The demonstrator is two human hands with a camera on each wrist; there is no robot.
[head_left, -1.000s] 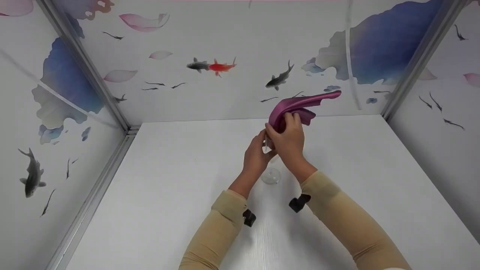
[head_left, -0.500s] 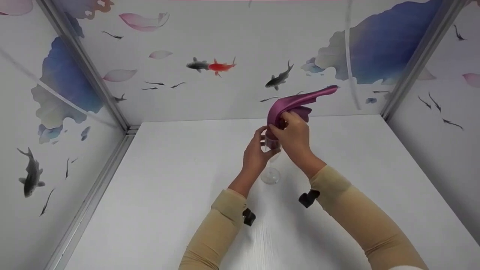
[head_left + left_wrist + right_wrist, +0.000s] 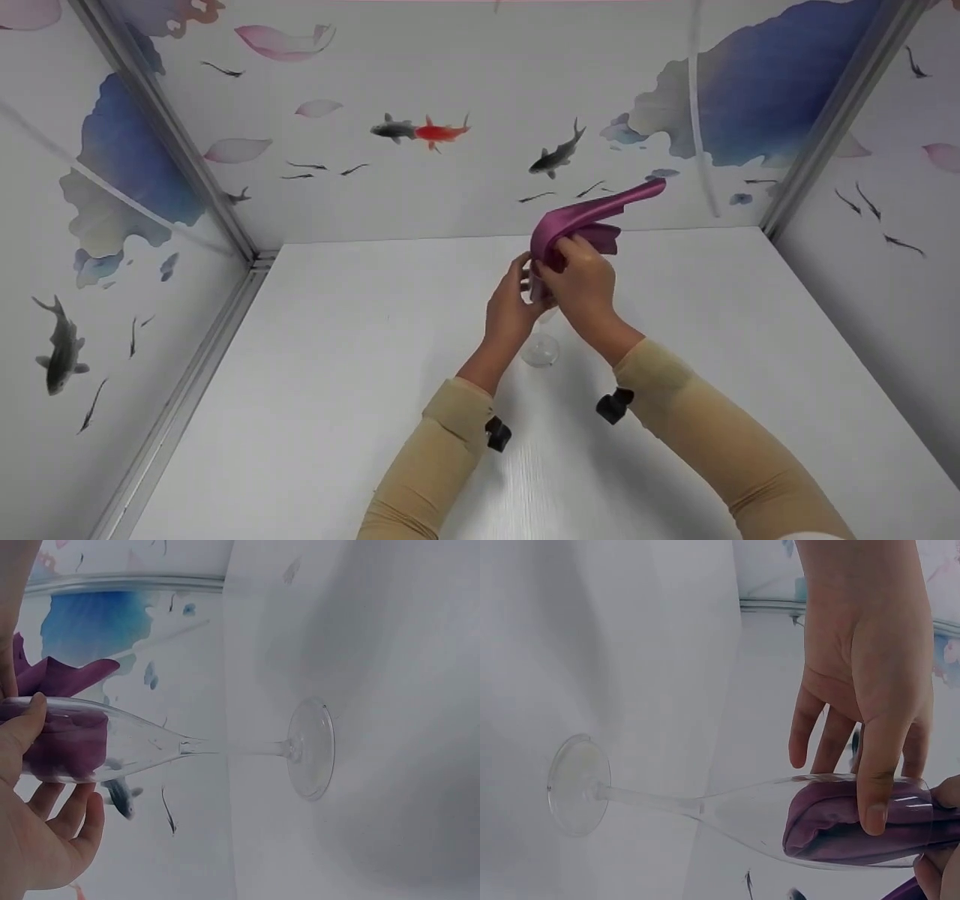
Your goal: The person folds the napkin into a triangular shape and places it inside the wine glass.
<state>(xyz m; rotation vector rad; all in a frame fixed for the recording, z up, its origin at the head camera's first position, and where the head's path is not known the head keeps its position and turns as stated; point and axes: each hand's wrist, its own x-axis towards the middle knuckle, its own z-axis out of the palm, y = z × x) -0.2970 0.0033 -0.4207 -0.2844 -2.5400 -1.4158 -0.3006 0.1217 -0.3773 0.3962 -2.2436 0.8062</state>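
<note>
A clear stemmed flute glass [image 3: 142, 739] stands upright on the white table, its round foot [image 3: 541, 351] flat on the surface. My left hand [image 3: 512, 315] grips the bowl near the top, thumb on one side and fingers on the other. The lower part of a folded purple satin cloth napkin [image 3: 570, 219] fills the upper bowl, as the right wrist view shows. Above the rim the rest of the napkin bends over to the right, one long pointed end sticking out. My right hand [image 3: 589, 281] pinches the napkin at the rim; its fingertips are partly hidden in the folds.
The white tabletop [image 3: 337, 390] spreads around the glass. Behind it rises a white back panel [image 3: 450, 195] printed with fish and petals. Side panels [image 3: 52, 225] with metal corner posts stand left and right. Dark wrist cameras hang under both sleeves.
My right hand has shifted slightly right, then a little down, still at the rim. The napkin's pointed end has moved left. My left hand has stayed around the bowl.
</note>
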